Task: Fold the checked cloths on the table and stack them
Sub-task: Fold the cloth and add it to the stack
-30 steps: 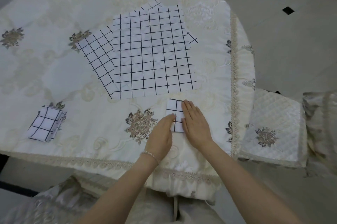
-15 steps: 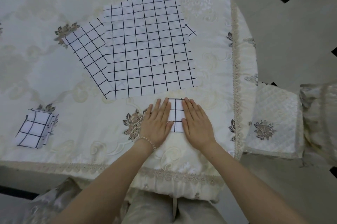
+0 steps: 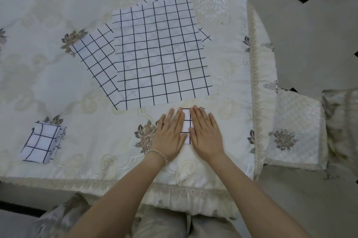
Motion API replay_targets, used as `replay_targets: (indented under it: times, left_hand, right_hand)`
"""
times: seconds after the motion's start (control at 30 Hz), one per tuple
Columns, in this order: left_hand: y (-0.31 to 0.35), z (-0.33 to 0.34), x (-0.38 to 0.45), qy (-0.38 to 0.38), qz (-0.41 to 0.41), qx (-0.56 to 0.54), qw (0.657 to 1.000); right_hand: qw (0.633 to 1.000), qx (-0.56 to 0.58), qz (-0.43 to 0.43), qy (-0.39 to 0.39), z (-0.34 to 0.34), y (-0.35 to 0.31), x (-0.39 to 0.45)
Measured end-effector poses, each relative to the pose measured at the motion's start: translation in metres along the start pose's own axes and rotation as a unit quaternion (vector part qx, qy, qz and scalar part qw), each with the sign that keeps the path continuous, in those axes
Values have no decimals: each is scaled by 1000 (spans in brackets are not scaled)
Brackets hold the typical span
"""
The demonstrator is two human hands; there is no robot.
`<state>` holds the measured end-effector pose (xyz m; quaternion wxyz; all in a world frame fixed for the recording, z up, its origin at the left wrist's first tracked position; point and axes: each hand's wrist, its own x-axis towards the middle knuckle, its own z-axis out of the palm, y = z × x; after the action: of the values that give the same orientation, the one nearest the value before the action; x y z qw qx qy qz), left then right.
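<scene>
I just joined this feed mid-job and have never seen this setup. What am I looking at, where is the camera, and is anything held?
No machine here: a person works bare-handed, and the one camera sits on their head, looking down. The left hand and right hand lie flat, pressing a small folded cloth onto the table. Nothing is in a closed grip. Beyond it lie unfolded checked cloths, overlapping. The finished stack sits at the left.

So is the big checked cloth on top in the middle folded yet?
No, still spread. The big cloth lies flat and open on the table, many squares wide, overlapping others beneath it.
</scene>
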<state>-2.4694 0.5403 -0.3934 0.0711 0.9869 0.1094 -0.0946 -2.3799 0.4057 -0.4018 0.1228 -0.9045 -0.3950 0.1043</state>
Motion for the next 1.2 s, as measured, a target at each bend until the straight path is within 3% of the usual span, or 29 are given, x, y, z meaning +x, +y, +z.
replay_targets:
  times: [0.27, 0.6, 0.7, 0.77, 0.83, 0.93, 1.0, 1.2]
  left_hand:
    - [-21, -1, -2, -4, 61, 26, 998]
    - [-19, -10, 1, -46, 73, 52, 995]
    - [-17, -20, 0, -48, 64, 19, 997]
    - [-14, -30, -2, -18, 40, -76, 996]
    - [-5, -44, -10, 19, -82, -251, 964]
    - [10, -56, -18, 36, -304, -425, 852]
    - [23, -54, -19, 32, -338, -444, 829]
    - [42, -51, -8, -47, -360, -463, 808]
  right_hand:
    - [1000, 4, 22, 19, 0, 5, -4]
    - [999, 19, 25, 12, -2, 3, -4]
    - [1000, 10, 28, 1, -5, 3, -5]
    - [1000, 10, 27, -1, -6, 3, -5]
    - [1000, 14, 24, -1, -7, 3, -5]
    - [1000, 13, 22, 0, -7, 3, -6]
    - [1000, 15, 20, 0, -7, 4, -6]
    - [999, 24, 21, -4, -4, 5, -4]
